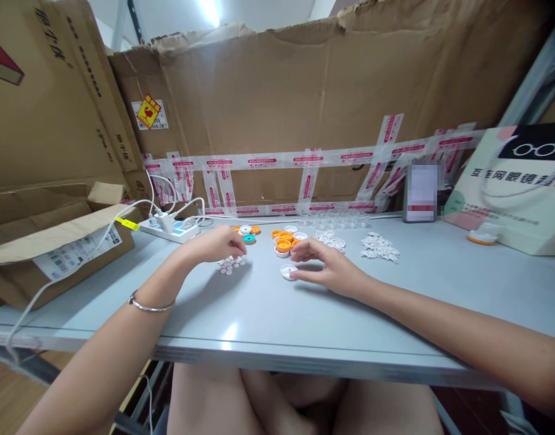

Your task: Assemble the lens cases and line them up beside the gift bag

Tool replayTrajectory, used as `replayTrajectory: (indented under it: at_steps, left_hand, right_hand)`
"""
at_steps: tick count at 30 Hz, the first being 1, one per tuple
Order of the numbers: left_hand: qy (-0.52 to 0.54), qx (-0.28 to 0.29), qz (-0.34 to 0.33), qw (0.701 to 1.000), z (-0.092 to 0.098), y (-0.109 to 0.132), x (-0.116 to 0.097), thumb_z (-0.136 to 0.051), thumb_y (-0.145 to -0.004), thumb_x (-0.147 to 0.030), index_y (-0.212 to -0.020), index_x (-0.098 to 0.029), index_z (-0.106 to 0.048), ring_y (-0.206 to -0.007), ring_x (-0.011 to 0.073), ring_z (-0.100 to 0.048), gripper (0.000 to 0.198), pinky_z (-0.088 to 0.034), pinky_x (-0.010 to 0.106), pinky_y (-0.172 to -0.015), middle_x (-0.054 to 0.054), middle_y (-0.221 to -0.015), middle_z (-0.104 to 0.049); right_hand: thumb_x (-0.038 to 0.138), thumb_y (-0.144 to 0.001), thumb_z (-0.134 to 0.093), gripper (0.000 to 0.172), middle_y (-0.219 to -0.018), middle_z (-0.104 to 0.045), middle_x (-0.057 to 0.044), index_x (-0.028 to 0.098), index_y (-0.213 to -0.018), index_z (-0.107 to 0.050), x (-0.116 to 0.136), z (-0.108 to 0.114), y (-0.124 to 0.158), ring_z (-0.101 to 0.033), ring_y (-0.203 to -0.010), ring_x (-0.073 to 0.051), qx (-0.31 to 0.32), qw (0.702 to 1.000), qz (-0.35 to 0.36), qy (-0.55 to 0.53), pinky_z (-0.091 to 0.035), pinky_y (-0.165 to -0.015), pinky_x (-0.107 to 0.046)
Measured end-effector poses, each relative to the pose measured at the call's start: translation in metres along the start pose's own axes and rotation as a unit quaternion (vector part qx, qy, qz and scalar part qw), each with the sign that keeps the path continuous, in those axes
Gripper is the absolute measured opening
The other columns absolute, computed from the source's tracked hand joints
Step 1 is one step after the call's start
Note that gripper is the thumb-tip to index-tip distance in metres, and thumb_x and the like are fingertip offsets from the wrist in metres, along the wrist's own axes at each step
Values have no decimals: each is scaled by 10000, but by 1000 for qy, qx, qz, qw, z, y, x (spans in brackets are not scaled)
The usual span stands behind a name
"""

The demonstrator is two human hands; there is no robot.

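White and round, a shallow cap sits on the grey table, with orange caps at its twelve o'clock. At its three o'clock, the right hand spreads thumb and fingers apart, the thumb at the cap's rim; towards ten, the left hand bunches its fingertips near small white pieces, and I can't tell whether they pinch one.

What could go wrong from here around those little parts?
The left hand is right by the loose white bits, so a brush could scatter them. The right hand, thumb at the white cap, is close to the pile of orange and white caps and might knock it.
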State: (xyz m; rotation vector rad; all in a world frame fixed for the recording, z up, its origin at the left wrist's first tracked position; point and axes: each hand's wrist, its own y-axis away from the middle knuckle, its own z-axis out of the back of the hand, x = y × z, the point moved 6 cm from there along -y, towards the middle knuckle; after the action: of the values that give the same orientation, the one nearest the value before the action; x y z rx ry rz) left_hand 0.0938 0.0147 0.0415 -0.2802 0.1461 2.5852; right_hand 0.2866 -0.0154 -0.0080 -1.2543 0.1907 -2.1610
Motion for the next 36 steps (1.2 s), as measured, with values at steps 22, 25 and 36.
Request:
replayTrajectory:
  at_steps: [22,25,36]
  left_hand:
    - [370,-120,-109,915,-35,-11,-60,-624,-726,-210,-848,-126,-560,-755,149,-639,162,-488,259,-672,57,-790,-665]
    - [229,-108,-130,959,-35,-9,-58,-655,-697,-308,-946,-141,-594,-852,172,-601,307,-460,285,-741,69,-919,-650]
    - [98,-81,-181,975,-47,-12,-63,-570,-766,-399,-891,-149,-648,-731,141,-550,290,-408,232,-660,44,-813,-613]
  right_hand:
    - [265,-762,-585,118,-771,-692,-23,182,-753,-668,15,15,-1,-630,-722,-151,-81,995,45,33,-495,-702,-278]
    - [215,-773,-566,94,-776,-677,-27,181,-764,-653,15,15,-1,-617,-727,-145,-58,990,86,91,-484,-707,-277]
    - [147,-827,-474,169,-757,-651,-67,163,-819,-642,19,-2,6,-589,-708,-159,36,925,255,280,-479,-628,-269]
